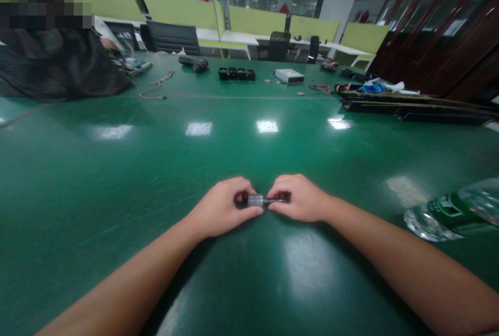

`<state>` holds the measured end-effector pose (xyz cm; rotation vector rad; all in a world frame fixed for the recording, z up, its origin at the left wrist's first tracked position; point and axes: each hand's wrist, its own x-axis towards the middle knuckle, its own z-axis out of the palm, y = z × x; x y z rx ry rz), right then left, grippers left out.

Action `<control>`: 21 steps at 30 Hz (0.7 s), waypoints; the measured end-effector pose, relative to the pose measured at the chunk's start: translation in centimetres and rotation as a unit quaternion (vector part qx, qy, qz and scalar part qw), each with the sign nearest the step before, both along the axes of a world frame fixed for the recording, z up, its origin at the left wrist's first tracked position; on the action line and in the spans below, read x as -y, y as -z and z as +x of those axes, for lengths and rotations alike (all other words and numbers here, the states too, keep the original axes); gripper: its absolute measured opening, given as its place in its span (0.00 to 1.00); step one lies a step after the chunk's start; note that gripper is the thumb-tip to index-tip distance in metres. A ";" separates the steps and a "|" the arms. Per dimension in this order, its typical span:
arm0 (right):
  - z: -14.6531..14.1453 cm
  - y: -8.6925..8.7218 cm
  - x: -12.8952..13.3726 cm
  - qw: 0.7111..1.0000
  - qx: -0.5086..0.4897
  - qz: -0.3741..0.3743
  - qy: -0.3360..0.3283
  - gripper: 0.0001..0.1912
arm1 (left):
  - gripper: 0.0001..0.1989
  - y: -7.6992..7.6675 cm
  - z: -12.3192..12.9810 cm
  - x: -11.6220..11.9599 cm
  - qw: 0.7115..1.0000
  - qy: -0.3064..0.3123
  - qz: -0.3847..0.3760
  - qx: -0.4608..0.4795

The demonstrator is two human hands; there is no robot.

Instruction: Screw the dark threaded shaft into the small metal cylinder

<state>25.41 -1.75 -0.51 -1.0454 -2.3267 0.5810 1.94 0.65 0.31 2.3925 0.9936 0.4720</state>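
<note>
A short cylindrical piece, black with a grey band (255,200), lies level between my hands, close above or on the green table (163,154); its exact kind I cannot make out. My left hand (230,205) is closed around its left, thicker end. On the other side my right hand (297,198) pinches a thin dark part (277,200) that runs out of the banded piece. Fingers cover both ends, and whether the two parts are joined cannot be seen.
A plastic bottle with a green label (448,211) lies at right. Farther back are a cordless drill (194,64), a row of black square parts (237,74), a white-grey box (289,76) and long dark strips (409,107). Another person (58,66) sits at far left.
</note>
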 end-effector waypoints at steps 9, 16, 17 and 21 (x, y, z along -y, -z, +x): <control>0.1 0.0 0.1 1.000 -0.006 -0.002 -0.005 0.04 | 0.12 0.0 0.0 0.0 1.000 -0.003 -0.003 -0.002; 0.3 0.0 0.0 1.000 -0.007 -0.005 -0.009 0.04 | 0.12 0.0 0.0 0.0 1.000 -0.006 -0.003 -0.005; 0.4 0.0 0.0 1.000 -0.008 -0.005 -0.010 0.04 | 0.12 0.0 0.0 0.0 1.000 -0.006 -0.003 -0.006; 0.5 0.0 -0.1 1.000 -0.003 -0.006 -0.011 0.04 | 0.12 0.0 0.0 0.0 1.000 -0.005 0.000 -0.006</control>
